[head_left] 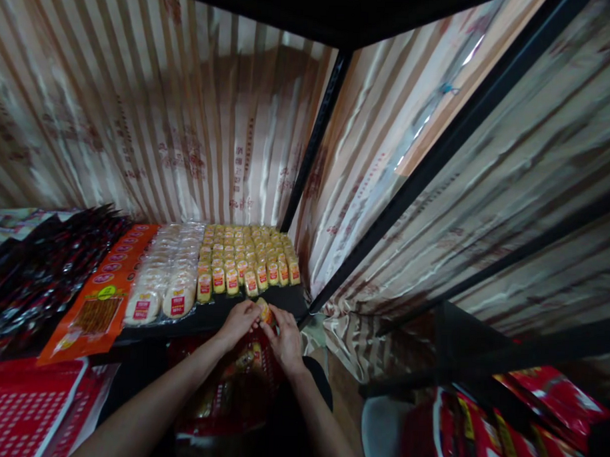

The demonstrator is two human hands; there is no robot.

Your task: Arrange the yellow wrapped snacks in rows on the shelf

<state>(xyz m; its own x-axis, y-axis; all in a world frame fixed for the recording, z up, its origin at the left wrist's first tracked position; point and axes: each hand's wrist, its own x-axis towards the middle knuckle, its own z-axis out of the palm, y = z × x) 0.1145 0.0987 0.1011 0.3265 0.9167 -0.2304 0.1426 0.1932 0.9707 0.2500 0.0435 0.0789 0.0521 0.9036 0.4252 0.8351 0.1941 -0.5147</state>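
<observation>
Both hands meet at the front edge of a dark shelf. My left hand (242, 321) and my right hand (284, 334) pinch a small yellow packaged snack cake (265, 312) between their fingertips. Just beyond it, rows of similar yellow snack cakes (232, 279) in clear wrappers with red labels stand on the shelf. Below my forearms a red basket (268, 360) rests at my lap, with more wrapped snacks (245, 360) inside, partly in shadow.
Left of the cakes lie white round packaged breads (178, 297), an orange snack packet (99, 311) and dark shiny packets (43, 269). A red perforated basket (23, 405) sits lower left. Black frame posts (318, 142) rise before striped curtains. Red packets (478, 434) lie lower right beside a pale stool (382, 434).
</observation>
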